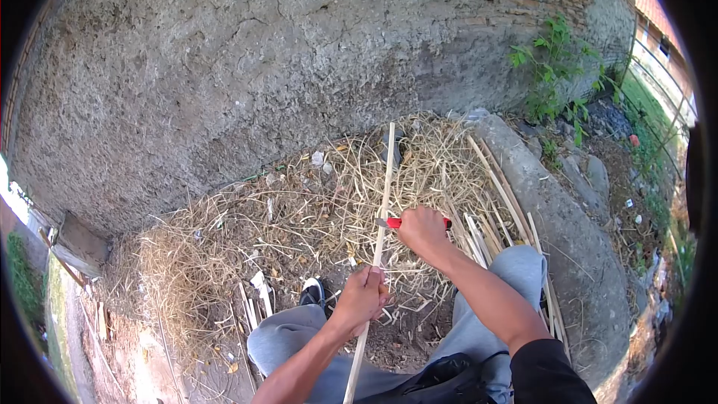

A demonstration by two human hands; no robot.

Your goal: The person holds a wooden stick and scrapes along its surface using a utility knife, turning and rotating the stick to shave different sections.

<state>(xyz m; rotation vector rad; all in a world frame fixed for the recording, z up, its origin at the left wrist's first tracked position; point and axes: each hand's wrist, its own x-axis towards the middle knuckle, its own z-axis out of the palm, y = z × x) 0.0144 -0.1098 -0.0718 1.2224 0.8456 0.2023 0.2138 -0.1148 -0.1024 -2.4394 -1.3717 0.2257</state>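
Wooden strip seemingly part-worked, uncut through — shavings all around.
Left hand wraps it; right hand clenches red knife.

Plenty lost here!
Right hand masks the middle of the red knife, left hand covers part of the pale strip, whose near end's cut off below; black sleeve cropped too.

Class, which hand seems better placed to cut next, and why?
Probably the right hand: it holds the red knife at the wooden strip, while the left hand is occupied gripping that strip.
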